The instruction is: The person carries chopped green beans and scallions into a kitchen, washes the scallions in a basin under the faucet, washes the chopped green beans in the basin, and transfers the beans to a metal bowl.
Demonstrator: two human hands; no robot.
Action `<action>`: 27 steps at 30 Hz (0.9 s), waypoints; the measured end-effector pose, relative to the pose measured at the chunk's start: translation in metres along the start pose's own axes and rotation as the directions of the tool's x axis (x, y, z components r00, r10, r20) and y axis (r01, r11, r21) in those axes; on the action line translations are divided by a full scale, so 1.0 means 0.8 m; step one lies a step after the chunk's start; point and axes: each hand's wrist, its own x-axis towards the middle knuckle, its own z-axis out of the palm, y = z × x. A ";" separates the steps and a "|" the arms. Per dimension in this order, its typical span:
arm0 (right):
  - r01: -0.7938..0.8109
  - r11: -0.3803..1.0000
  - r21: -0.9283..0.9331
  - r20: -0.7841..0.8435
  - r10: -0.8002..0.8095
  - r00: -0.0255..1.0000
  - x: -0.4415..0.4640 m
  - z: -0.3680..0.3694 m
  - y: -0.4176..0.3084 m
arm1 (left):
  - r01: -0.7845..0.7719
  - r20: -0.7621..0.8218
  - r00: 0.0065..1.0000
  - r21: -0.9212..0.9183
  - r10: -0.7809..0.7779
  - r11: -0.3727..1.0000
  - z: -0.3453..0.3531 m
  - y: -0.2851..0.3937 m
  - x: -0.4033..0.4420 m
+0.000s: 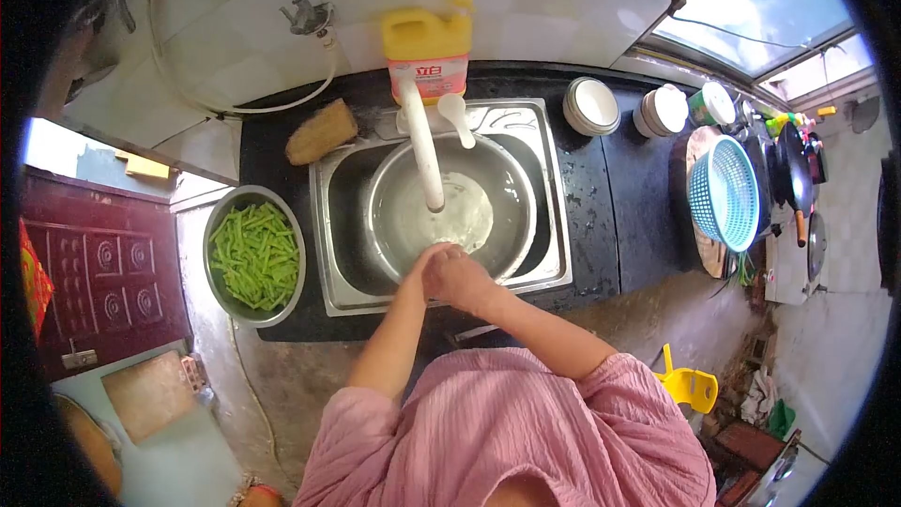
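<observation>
My left hand [431, 264] and my right hand [462, 279] are pressed together over the near rim of a large metal basin [385, 225]. The fingers of both look closed against each other, and whatever may be between them is hidden. Water stands in the basin, with a pale, bright patch below the white faucet [424, 150], whose spout ends just beyond my hands. The basin sits in a stainless steel sink [556, 225]. Behind it, a white scoop [456, 118] lies at the sink's back edge.
Left of the sink stands a metal bowl [214, 286] of cut green beans [251, 258]. A yellow detergent jug [427, 42] and a brown sponge-like block [322, 131] are behind. To the right are stacked bowls [591, 106], a blue basket [723, 192] and a wok [794, 169].
</observation>
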 end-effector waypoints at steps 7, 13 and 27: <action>-0.180 0.803 0.568 -0.116 0.294 0.949 0.009 -0.059 0.016 | -0.147 0.076 0.982 -0.245 0.170 0.958 0.018 0.042 -0.082; -0.208 0.977 -0.053 -0.136 0.199 0.970 0.009 -0.021 0.151 | -0.772 -0.227 0.398 0.440 0.889 0.459 0.036 0.133 -0.266; -0.017 0.999 -0.050 0.328 0.033 0.944 0.019 0.084 0.152 | -0.175 0.056 0.231 0.985 0.971 -0.015 0.056 0.152 -0.274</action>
